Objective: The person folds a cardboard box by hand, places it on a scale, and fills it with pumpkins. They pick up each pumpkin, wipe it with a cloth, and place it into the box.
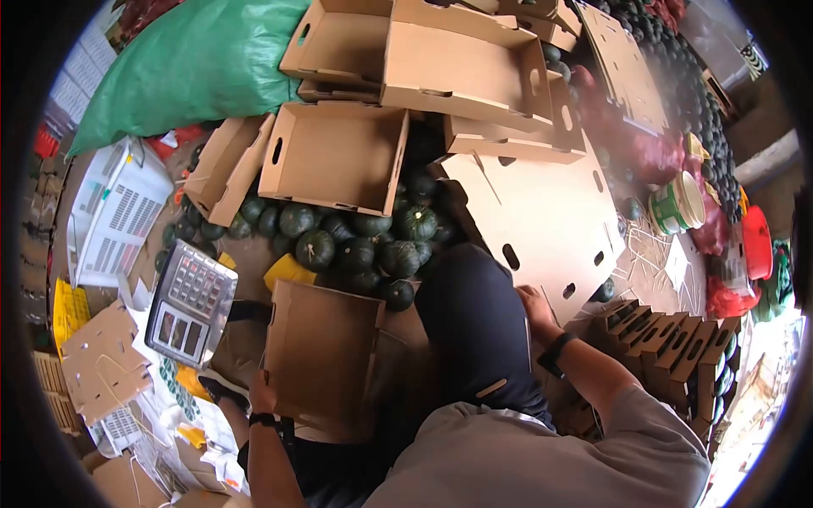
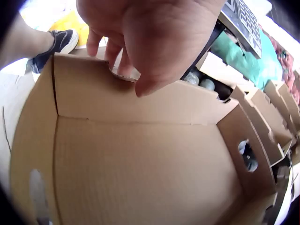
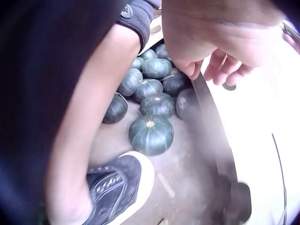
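My left hand (image 1: pixel 262 391) grips the left wall of an open cardboard box (image 1: pixel 326 347). In the left wrist view the thumb of this hand (image 2: pixel 159 37) lies inside the wall and the fingers pass over its outer side; the bare bottom of the box (image 2: pixel 140 164) shows. Beside my right knee, my right hand (image 1: pixel 538 306) pinches the near edge of a large flat cardboard sheet (image 1: pixel 550 212) with oval cutouts. The right wrist view has its thumb and fingers on either side of the sheet's edge (image 3: pixel 225 140).
Dark green squashes (image 1: pixel 315 250) lie heaped on the floor ahead. Behind them stand more open boxes (image 1: pixel 339 157) and a green sack (image 1: pixel 195 68). A digital scale (image 1: pixel 190 305) is at the left, folded boxes (image 1: pixel 669 347) at the right. A shoe (image 3: pixel 119 187) stands near the squashes.
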Tool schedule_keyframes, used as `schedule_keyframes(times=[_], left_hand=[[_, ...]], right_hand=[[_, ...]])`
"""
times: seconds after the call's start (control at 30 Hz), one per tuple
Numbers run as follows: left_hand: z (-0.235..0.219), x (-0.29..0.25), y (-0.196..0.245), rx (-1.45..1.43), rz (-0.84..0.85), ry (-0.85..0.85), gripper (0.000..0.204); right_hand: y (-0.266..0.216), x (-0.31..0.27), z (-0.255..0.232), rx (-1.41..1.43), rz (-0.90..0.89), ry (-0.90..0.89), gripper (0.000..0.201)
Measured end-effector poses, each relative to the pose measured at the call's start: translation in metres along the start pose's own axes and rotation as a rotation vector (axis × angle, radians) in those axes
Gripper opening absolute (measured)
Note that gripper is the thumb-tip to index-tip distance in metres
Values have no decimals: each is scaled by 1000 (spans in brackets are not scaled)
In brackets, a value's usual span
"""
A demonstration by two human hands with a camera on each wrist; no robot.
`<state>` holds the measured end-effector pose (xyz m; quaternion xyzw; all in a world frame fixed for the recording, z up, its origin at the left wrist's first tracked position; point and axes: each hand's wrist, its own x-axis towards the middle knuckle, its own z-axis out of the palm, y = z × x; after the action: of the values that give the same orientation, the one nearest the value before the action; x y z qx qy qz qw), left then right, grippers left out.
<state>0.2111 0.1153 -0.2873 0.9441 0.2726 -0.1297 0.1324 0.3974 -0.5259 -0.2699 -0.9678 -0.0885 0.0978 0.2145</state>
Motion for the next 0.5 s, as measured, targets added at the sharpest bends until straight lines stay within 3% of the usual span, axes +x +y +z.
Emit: schedule_keyframes(times=[0.03, 0.07, 0.1, 0.17, 0.27, 0.37, 0.5], left_hand=[[-4, -4, 8, 25, 13, 45, 39], [-10, -8, 17, 50, 19, 90, 44], [-15, -9, 25, -113, -7, 115, 47], [-27, -19, 40, -434, -72, 167, 52], [-40, -48, 75, -721, -192, 33, 45], [-46, -81, 115, -675, -124, -11, 41], [-34, -108, 145, -671, -153, -100, 36]], right_hand=[[-22, 28, -7, -15, -60, 76, 22], [-17, 60, 11, 30, -109, 44, 24], [-24, 90, 23, 40, -177, -93, 26], [-59, 128, 39, 568, 76, -193, 29], [-50, 154, 92, 1296, 639, -425, 35], [-26, 121, 118, 1931, 1041, -97, 39], [-3, 81, 114, 2339, 766, 238, 54]])
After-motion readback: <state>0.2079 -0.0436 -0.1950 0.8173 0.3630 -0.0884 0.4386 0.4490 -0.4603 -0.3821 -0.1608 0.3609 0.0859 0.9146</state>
